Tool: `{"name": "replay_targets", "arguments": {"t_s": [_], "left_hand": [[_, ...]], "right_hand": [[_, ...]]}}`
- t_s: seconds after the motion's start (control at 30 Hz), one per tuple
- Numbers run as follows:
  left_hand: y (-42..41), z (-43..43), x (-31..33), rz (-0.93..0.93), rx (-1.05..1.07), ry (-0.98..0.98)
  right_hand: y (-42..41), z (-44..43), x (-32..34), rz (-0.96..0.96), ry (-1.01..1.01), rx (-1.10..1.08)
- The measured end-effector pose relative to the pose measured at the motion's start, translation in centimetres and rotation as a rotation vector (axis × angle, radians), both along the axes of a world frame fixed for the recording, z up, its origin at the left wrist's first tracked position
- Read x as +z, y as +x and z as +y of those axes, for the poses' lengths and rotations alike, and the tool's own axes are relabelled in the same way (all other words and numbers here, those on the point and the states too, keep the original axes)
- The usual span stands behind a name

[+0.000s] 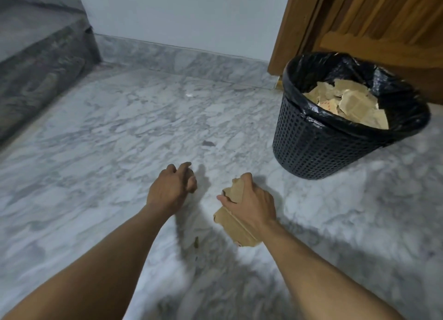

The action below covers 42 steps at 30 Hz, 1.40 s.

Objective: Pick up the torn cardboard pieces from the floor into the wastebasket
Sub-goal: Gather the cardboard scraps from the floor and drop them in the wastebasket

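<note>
Marble floor (119,128) w/ small scrap (196,242) btwn arms, black wastebasket (311,149) front-right by wooden door (383,20), r. hand (251,209) gripping cardboard pieces (233,226), l. hand (171,188) loosely curled, empty

home interior, marble floor (119,128), wooden door (371,20), wastebasket (323,147)

We saw the floor (107,132) in white marble clouded with grey veins, the step (43,63) in darker grey marbling. The wastebasket (311,147) was black, its wall a grid of small holes, its liner (405,104) glossy black. The cardboard pieces (352,104) inside were tan, some marked red; the torn cardboard (233,226) in our right hand (251,207) was tan too. The door (383,20) showed brown wood grain.
</note>
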<state>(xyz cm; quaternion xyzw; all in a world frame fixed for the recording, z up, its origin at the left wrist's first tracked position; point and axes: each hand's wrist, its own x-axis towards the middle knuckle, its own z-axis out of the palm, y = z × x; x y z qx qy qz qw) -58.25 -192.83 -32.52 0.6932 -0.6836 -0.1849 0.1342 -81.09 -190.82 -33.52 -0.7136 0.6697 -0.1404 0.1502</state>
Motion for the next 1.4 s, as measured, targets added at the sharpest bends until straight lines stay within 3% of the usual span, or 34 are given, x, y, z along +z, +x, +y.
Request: {"name": "replay_targets", "arguments": {"t_s": [0.2,0.47,0.6,0.8,0.9,1.1,1.23,1.4], "left_hand": [[-0.5,2.0,-1.2,-0.031,-0.017,0.022],[-0.9,4.4,-3.1,-0.144,-0.066,-0.006],[-0.9,4.3,-3.1,-0.09,-0.06,0.002],[-0.4,3.4,-1.9,0.029,-0.044,0.023],[-0.7,1.7,0.7,0.185,-0.019,-0.045],[-3.4,-5.5,11.1,0.224,-0.04,-0.342],[-8.1,-9.4,17.9,0.332,-0.061,-0.465],[-16.5,-13.2,23.4,0.336,-0.128,-0.458]], "right_hand": [[0.5,3.8,-0.1,0.317,0.102,0.151],[1.7,5.5,-0.6,0.062,0.247,-0.027],[1.8,4.8,0.1,-0.067,0.306,-0.055],[1.3,4.8,1.7,-0.008,0.274,-0.013],[0.4,2.6,6.1,0.051,0.146,0.046],[-3.5,-4.1,19.4,0.25,-0.14,0.15],[-8.6,-7.4,26.6,0.309,-0.236,0.052],[-16.0,-11.8,29.7,0.189,-0.242,-0.203]]}}
